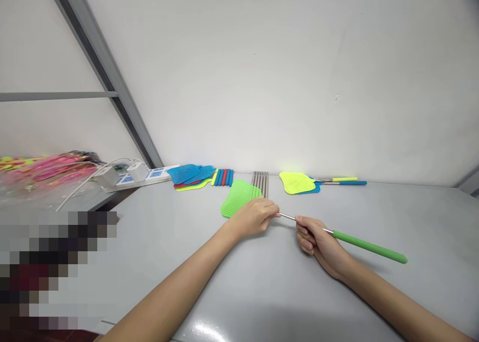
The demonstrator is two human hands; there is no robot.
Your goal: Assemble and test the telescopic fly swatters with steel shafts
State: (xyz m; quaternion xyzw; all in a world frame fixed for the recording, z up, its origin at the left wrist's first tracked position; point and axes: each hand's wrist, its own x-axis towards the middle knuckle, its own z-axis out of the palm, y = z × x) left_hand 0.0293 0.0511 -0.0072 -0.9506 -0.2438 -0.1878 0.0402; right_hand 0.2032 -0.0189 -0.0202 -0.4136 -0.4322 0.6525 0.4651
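A green fly swatter point(239, 197) with a perforated head, a thin metal rod and a green grip spans both my hands above the table. My left hand point(256, 215) is closed on it just below the head, covering the joint. Farther down, my right hand point(318, 240) wraps round the metal rod, with the green grip sticking out to the right. Behind the green head lie several metal rods point(265, 182) side by side. A yellow fly swatter point(298, 183) rests partly over a blue fly swatter point(352, 183) at the back right.
Blue, red and yellow swatter heads point(185, 173) are stacked at the back left, beside a row of coloured grips point(224, 177). A white power strip point(155, 175) with plugged-in adapters sits left of them. Plastic-wrapped goods point(56, 175) lie on a neighbouring surface. A wall backs the grey table point(247, 282).
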